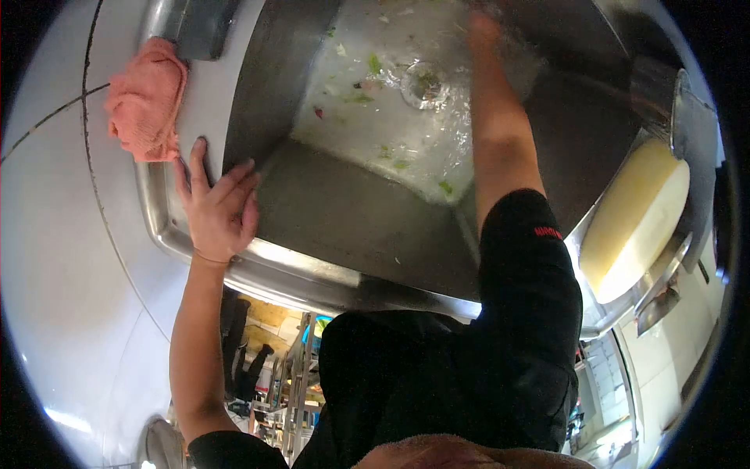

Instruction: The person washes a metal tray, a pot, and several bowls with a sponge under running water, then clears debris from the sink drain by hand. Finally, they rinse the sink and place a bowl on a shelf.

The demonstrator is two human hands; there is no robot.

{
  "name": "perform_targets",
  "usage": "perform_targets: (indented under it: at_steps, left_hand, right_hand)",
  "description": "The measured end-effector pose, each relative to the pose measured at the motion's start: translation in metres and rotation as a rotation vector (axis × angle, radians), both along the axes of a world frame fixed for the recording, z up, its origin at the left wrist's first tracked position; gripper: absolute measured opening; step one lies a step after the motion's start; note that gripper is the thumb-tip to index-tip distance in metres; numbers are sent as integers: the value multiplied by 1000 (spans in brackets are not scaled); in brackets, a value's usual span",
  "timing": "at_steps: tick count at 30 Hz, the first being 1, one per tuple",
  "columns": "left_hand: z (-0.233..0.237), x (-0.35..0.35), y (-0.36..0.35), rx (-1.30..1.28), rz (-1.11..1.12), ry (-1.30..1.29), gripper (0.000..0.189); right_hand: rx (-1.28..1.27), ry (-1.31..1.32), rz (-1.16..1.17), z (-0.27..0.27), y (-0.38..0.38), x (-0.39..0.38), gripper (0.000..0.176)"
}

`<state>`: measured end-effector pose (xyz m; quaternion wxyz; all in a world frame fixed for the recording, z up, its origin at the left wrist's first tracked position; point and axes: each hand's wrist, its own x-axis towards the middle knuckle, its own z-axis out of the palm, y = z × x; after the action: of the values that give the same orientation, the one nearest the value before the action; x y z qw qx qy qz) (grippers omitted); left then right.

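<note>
A deep metal sink [351, 195] fills the middle of the head view, with a shallow layer of water [351, 133] and green and red food scraps on its floor. Around the drain [426, 84] the water ripples and shines. My left hand [215, 207] rests on the sink's left rim with its fingers spread, holding nothing. Far into the sink, on the right side, reaches my right hand [486, 31]; it is blurred near the top edge, and its fingers and anything in them cannot be made out.
A pink cloth [148, 102] lies on the left ledge, near my left fingertips. On the right ledge stands a pale yellow, rounded block-like object [637, 219], with metal utensils [660, 301] beside it. A metal fixture [191, 27] is at top left.
</note>
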<state>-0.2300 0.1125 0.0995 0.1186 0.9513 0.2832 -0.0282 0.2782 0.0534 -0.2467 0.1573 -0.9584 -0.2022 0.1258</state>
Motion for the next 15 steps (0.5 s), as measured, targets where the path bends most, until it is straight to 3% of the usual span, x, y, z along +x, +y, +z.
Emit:
perform_targets:
  at_steps: [5, 6, 9, 12, 15]
  left_hand:
    - [1, 1, 1, -7, -11, 15, 25]
    - [2, 2, 0, -1, -13, 25, 25]
    - [3, 5, -1, 15, -18, 21, 25]
    - [2, 5, -1, 20, -18, -8, 25]
    - [4, 2, -1, 15, -18, -16, 25]
  right_hand:
    - [200, 20, 315, -92, 125, -104, 53]
    - [-157, 96, 423, -62, 134, -144, 52]
    - [-249, 59, 649, 16, 110, -240, 39]
    - [-200, 223, 915, 39, 55, -290, 30]
    - [21, 407, 805, 18, -8, -298, 26]
